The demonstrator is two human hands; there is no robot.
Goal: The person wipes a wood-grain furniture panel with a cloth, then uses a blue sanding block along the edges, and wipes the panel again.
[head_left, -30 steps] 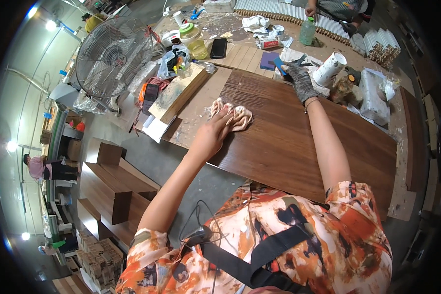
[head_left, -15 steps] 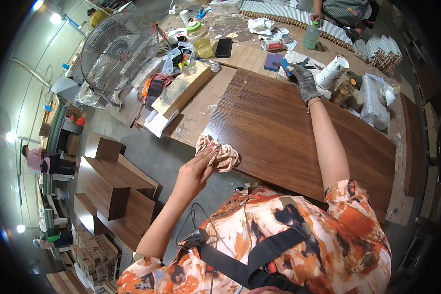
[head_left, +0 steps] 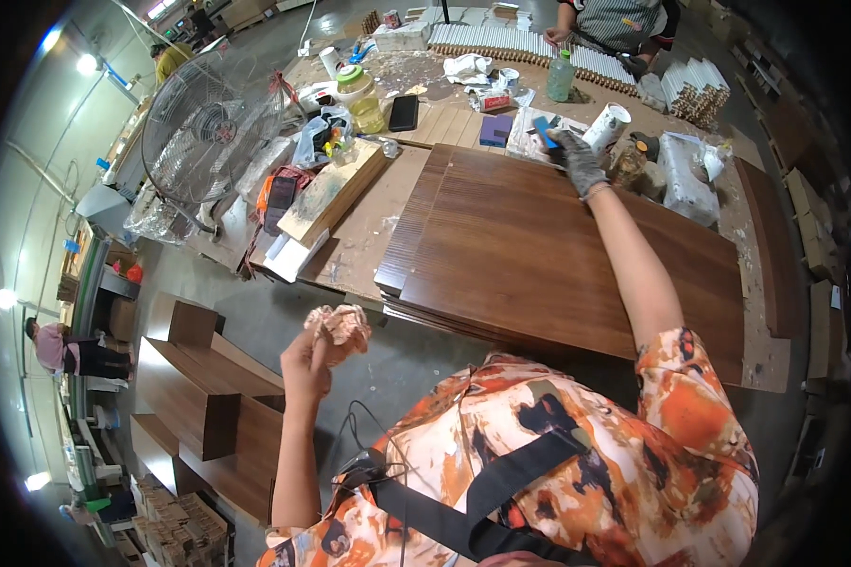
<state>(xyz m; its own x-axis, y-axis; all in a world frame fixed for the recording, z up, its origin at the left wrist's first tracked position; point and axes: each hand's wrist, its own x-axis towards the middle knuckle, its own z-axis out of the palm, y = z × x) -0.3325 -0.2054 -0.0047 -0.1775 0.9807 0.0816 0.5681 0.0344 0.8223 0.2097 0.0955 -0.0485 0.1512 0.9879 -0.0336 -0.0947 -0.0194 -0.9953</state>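
Note:
My left hand is bare and closed around a crumpled pinkish-white rag. It is held in the air off the near left corner of the dark brown wood-grain panel. Other panels lie stacked under that one, their edges showing at the near side. At the panel's far edge is my right hand in a grey glove, its fingers closed on a small flat blue piece, perhaps a scraper. A purple flat block and a white cylindrical container are near this hand.
On the workbench are a black phone, a yellow-green jug, a wooden block and a green bottle. A large fan stands at left. Brown shelf units sit on the floor. A co-worker is across the bench.
My left hand has lifted the rag off the panel's near left corner and moved left. My right hand stays at the far edge with the blue piece. The whole view has shifted slightly.

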